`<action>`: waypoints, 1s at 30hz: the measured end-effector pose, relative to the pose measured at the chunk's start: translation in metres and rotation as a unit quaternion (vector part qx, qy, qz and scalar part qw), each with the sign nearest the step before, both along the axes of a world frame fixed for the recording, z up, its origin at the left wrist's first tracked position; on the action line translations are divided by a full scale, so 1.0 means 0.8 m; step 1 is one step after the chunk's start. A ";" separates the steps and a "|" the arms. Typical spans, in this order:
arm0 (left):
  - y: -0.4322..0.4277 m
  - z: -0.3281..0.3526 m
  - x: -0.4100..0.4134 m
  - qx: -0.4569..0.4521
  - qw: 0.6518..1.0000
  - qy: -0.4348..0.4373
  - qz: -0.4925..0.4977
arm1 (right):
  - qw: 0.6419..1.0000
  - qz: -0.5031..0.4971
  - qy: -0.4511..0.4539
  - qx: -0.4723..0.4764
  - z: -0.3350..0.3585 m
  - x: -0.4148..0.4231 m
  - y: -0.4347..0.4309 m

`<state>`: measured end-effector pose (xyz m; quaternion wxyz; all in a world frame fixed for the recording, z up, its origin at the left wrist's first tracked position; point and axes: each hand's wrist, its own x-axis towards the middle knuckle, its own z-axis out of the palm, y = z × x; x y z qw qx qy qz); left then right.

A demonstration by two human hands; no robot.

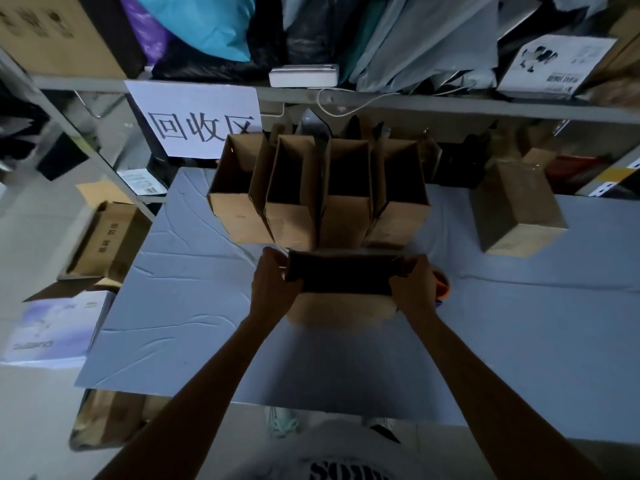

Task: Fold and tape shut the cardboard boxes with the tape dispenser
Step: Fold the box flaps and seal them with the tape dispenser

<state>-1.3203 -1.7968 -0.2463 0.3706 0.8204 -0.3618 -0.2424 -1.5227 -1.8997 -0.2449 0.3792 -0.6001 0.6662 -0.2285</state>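
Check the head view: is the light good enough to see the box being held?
Head view: dim, bluish light; the box between the left hand and right hand is in shadow, nearly black, flaps unreadable; wide-angle bends the shelf rail; left edge smeared.

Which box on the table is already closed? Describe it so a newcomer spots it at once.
Start at the blue-grey table: along its far edge stands a row of four open boxes. Right of that row, standing apart, is the closed box. Its top is shut, whereas the row's boxes gape open and the left hand and right hand grip the held box.
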 end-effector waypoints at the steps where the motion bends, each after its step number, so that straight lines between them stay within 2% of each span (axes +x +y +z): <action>1: -0.002 -0.001 0.000 -0.008 1.000 0.004 0.004 | 1.000 0.015 0.015 -0.012 0.001 -0.002 0.000; 5: -0.009 0.000 0.005 -0.026 0.999 0.019 -0.016 | 0.996 0.071 0.034 -0.049 0.007 -0.004 -0.001; 11: -0.011 0.000 0.005 -0.012 0.997 0.046 -0.060 | 0.988 0.150 -0.001 -0.042 0.006 -0.012 -0.007; 20: -0.002 -0.003 0.006 -0.016 0.991 0.128 -0.035 | 0.989 0.139 -0.032 -0.036 -0.003 -0.022 -0.007; 30: -0.001 -0.006 0.008 -0.039 0.993 0.073 -0.088 | 0.979 0.186 -0.015 -0.080 -0.004 -0.026 -0.007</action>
